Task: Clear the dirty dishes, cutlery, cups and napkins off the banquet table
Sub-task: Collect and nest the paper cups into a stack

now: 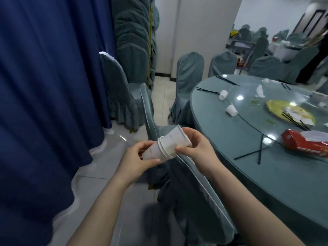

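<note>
Head view: my left hand (140,155) grips the nested cup stack (159,150) off the banquet table (248,167), my right hand (195,146) pinches the top cup (177,139); seat it squarely, without crushing.

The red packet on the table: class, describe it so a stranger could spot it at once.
Start at the round teal banquet table on the right. Near its front edge, beside two crossed black chopsticks, lies the red packet. It is the only red thing on the table, with white tissue showing through its open top, unlike the small white cups farther back.
</note>
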{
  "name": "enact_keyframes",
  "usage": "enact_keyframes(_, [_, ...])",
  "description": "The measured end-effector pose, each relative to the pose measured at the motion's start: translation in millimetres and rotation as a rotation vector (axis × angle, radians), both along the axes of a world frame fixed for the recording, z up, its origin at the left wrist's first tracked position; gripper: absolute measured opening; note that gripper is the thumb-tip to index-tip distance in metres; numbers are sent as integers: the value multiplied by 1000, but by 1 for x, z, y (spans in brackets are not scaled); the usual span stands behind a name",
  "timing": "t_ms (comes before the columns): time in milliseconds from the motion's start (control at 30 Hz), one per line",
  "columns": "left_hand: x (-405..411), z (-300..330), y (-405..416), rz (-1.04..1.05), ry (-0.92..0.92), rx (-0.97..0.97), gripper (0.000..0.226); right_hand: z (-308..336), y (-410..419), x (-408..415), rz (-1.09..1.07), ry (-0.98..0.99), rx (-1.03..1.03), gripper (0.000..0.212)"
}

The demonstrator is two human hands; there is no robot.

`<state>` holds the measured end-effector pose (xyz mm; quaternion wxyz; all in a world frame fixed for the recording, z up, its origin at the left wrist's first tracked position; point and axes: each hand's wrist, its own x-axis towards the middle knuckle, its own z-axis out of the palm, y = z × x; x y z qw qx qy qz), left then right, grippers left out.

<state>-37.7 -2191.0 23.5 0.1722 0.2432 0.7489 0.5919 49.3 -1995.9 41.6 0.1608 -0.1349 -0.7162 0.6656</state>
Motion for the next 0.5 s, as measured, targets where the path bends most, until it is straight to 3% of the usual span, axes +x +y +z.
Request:
enact_keyframes(100, [-21, 1, -15, 53, 66, -20, 53, -1, -21, -30, 106, -73, 140, 62])
enact_keyframes(300, [-88, -2, -40, 109, 105, -102, 53, -3, -38, -106, 212, -114, 57, 27])
enact_keyframes(500, [-199, 11, -21, 129, 150, -109, 51, -3, -20, -225, 264, -74, 47, 23])
